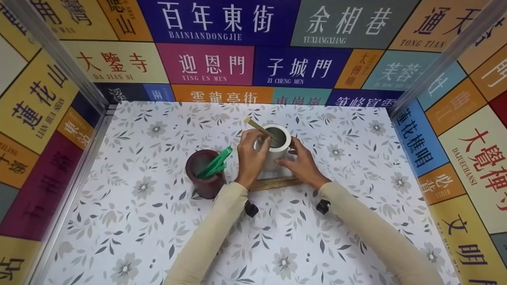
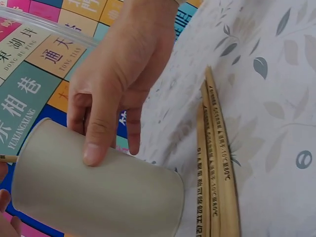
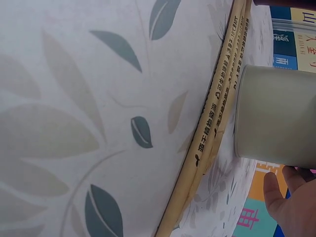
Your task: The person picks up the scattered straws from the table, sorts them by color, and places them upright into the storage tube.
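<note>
A maroon cup [image 1: 206, 188] holding green strips [image 1: 216, 165] stands on floral cloth [image 1: 301, 233] between lettered walls [image 1: 222, 45].

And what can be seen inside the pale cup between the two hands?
One end of a tan stick, pinched by the left hand, shows within the mouth of the pale cup. The cup's wall hides its bottom, so anything there cannot be seen.

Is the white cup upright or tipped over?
Upright: the white cup shows its open top facing up in the head view.
</note>
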The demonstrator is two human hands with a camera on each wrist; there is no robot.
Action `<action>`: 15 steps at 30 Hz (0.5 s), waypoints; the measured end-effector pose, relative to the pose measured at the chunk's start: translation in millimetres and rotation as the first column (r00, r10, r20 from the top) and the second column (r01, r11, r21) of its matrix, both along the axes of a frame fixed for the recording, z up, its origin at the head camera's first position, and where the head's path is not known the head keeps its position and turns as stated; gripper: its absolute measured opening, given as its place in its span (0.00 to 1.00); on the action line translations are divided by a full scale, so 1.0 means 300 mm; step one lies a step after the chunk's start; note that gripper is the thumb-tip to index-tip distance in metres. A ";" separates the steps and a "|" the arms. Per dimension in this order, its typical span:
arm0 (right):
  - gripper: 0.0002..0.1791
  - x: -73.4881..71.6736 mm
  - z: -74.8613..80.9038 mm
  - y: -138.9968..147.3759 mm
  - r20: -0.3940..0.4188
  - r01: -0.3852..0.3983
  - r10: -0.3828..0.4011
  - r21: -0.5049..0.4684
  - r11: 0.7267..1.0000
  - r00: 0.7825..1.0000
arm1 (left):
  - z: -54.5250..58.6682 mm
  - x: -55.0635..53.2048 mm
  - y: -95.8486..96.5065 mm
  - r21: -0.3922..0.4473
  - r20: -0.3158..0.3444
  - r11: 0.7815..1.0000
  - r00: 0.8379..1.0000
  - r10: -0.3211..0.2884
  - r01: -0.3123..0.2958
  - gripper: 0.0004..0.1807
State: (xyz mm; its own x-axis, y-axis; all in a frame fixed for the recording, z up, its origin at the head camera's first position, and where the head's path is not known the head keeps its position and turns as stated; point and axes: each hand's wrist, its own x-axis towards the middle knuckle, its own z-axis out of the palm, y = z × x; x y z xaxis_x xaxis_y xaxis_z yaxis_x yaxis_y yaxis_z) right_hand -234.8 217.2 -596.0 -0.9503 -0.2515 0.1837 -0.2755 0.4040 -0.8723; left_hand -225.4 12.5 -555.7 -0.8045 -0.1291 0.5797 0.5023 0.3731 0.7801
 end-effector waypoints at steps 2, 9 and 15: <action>0.49 -0.001 0.000 -0.004 -0.005 0.000 0.000 -0.005 1.000 1.000 | -0.007 -0.003 -0.003 -0.020 0.011 1.000 1.000 -0.014 0.015 0.04; 0.48 0.001 0.000 -0.002 0.001 -0.004 0.004 0.006 1.000 1.000 | -0.041 0.009 -0.016 -0.043 0.007 0.999 1.000 -0.014 0.014 0.16; 0.48 0.003 -0.003 0.006 0.009 -0.016 0.016 0.016 1.000 1.000 | -0.078 0.053 -0.039 -0.022 0.096 1.000 0.995 -0.018 0.021 0.28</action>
State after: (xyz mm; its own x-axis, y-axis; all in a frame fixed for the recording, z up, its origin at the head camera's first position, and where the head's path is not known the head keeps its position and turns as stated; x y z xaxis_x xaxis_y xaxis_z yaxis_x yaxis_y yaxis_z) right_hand -233.9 219.0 -596.8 -0.9476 -0.2700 0.1708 -0.2744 0.4138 -0.8680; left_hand -209.4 0.9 -579.0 -0.8585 -0.1005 0.5029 0.4334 0.3820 0.8162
